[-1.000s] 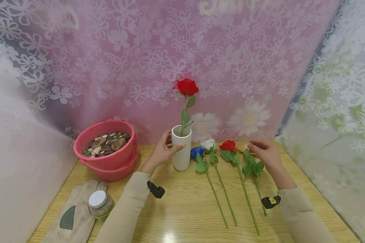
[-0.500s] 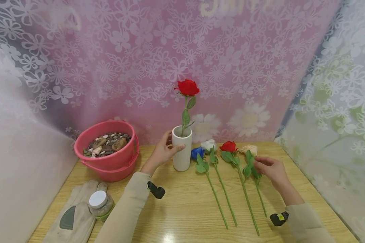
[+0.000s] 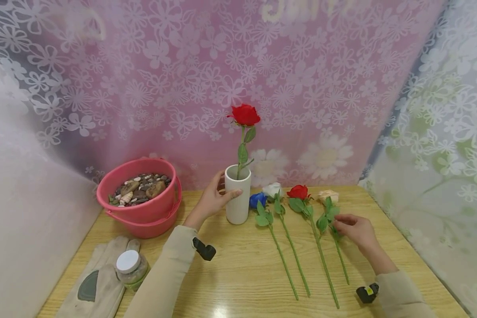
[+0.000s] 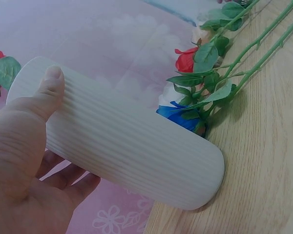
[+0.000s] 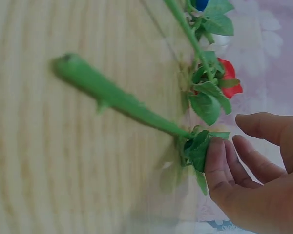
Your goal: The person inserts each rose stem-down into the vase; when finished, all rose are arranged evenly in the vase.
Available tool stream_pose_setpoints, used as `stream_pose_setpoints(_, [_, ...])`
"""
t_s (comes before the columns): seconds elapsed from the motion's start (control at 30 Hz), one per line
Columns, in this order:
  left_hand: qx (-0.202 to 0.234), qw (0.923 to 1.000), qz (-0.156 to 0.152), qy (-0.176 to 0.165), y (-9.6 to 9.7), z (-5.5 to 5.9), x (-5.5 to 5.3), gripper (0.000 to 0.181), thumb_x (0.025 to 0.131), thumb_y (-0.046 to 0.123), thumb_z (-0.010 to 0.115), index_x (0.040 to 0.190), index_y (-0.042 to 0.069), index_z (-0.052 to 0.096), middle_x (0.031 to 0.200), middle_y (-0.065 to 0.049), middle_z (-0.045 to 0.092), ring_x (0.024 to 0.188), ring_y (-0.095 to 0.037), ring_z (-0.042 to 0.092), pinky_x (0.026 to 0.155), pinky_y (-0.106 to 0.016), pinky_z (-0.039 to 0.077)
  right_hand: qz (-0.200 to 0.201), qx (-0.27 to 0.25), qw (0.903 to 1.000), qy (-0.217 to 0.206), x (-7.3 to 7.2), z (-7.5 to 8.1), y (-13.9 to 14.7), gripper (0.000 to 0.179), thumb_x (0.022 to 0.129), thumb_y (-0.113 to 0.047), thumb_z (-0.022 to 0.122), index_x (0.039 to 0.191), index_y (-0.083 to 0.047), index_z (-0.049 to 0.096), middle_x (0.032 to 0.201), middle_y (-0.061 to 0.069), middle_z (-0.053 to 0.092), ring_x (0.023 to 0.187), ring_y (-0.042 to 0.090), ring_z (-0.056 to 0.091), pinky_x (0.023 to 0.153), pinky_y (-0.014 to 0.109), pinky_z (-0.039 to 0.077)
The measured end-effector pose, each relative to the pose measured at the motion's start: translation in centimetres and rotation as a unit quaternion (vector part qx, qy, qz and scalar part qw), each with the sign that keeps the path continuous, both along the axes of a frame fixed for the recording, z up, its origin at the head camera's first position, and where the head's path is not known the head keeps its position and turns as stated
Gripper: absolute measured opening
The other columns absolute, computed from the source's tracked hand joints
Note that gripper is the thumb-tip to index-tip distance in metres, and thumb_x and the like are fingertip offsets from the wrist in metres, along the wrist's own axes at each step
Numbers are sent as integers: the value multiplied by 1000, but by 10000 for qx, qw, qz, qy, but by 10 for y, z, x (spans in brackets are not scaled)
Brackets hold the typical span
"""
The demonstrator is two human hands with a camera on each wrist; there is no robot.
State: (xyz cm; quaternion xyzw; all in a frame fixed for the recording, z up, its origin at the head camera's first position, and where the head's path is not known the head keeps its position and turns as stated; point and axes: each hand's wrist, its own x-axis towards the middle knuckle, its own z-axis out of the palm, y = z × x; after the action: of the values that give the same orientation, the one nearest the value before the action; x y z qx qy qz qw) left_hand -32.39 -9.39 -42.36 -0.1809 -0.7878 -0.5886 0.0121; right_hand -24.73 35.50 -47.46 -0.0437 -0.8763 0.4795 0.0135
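My left hand (image 3: 212, 201) grips a white ribbed vase (image 3: 238, 205) standing upright on the table, thumb across its front and the other fingers behind. A red rose (image 3: 245, 115) stands in the vase, its stem end hidden inside. Over on the right, my right hand (image 3: 355, 229) is at the leaves of a cream rose (image 3: 328, 196) lying on the table. In the right wrist view its fingertips touch the leaves (image 5: 200, 148), while the thumb stays apart from them. Between the hands lie a blue rose (image 3: 257, 200), a white rose (image 3: 272, 189) and another red rose (image 3: 298, 191).
A pink bucket (image 3: 141, 216) holding stones and shells stands at the left. In front of it are beige gloves (image 3: 103, 274) and a white-lidded jar (image 3: 129, 265). A flower-patterned curtain (image 3: 191, 88) hangs right behind the table (image 3: 242, 274).
My right hand has come from the cream rose's bloom down toward me to its leaves, and the bloom now shows. The left hand keeps hold of the vase in the same spot.
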Motion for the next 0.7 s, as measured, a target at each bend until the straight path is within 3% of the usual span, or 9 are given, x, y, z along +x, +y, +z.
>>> stream_pose_setpoints(0.17, [-71, 10000, 40, 29, -1, -1, -1, 82, 96, 32, 80, 163, 22, 34, 151, -15, 54, 139, -38, 57, 115, -58, 48, -111, 727, 9973, -79, 0, -5, -1, 46, 102, -23, 70, 131, 11, 66, 123, 30, 71, 90, 20, 74, 73, 28, 62])
stream_pose_setpoints(0.27, [-70, 10000, 38, 12, -1, -2, -1, 82, 96, 32, 80, 163, 22, 34, 151, -15, 54, 139, -39, 57, 114, -58, 49, -178, 1155, 9931, -35, -1, -6, -1, 43, 100, -24, 72, 126, 10, 68, 119, 31, 72, 95, 34, 74, 69, 30, 59])
stream_pose_setpoints(0.4, [-54, 10000, 12, 13, -1, -3, -1, 82, 96, 32, 80, 163, 22, 34, 151, -15, 53, 139, -40, 56, 114, -58, 50, -272, 1469, 9888, 44, -3, -9, 1, 42, 98, -22, 74, 123, 11, 70, 113, 30, 74, 100, 43, 71, 70, 34, 59])
stream_pose_setpoints(0.7, [-52, 10000, 25, 59, -1, -2, -2, 83, 95, 32, 81, 163, 21, 34, 151, -16, 54, 138, -40, 56, 113, -58, 51, -263, 1874, 9819, -90, -9, -12, 7, 46, 94, -29, 77, 117, 11, 73, 108, 27, 76, 95, 43, 71, 82, 54, 59])
